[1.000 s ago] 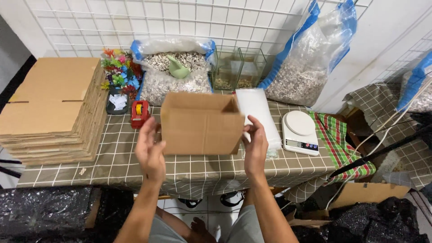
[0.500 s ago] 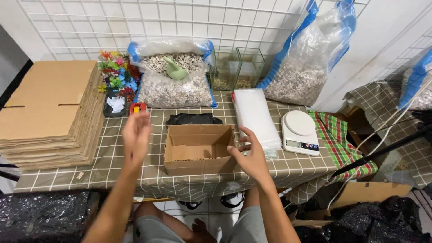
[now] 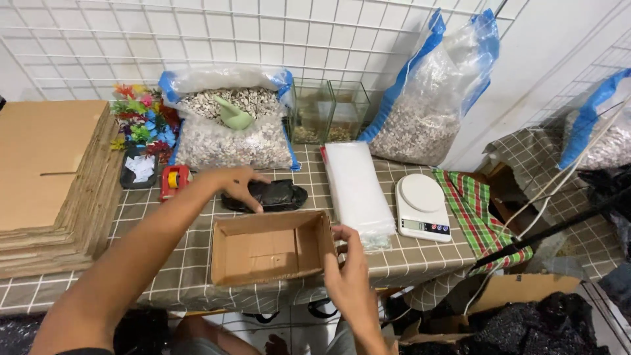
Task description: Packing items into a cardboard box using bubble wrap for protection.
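An open brown cardboard box (image 3: 269, 248) lies on the checked table (image 3: 164, 263), empty inside. My right hand (image 3: 348, 263) rests against the box's right wall, fingers loosely curled on its edge. My left hand (image 3: 235, 182) reaches over the box to a black plastic-wrapped bundle (image 3: 273, 195) just behind it, with fingers spread on the bundle's left end.
A stack of flat cardboard (image 3: 46, 177) fills the left. Behind are a red tape dispenser (image 3: 173, 181), coloured plastic plants (image 3: 141, 118), bags of gravel (image 3: 230, 128) (image 3: 427, 98), small glass tanks (image 3: 328, 112), a stack of clear bags (image 3: 358, 190), a white scale (image 3: 422, 205).
The box went from being held up in both hands to lying open on the table. My left hand moved forward onto the black bundle; my right hand stayed at the box's right side.
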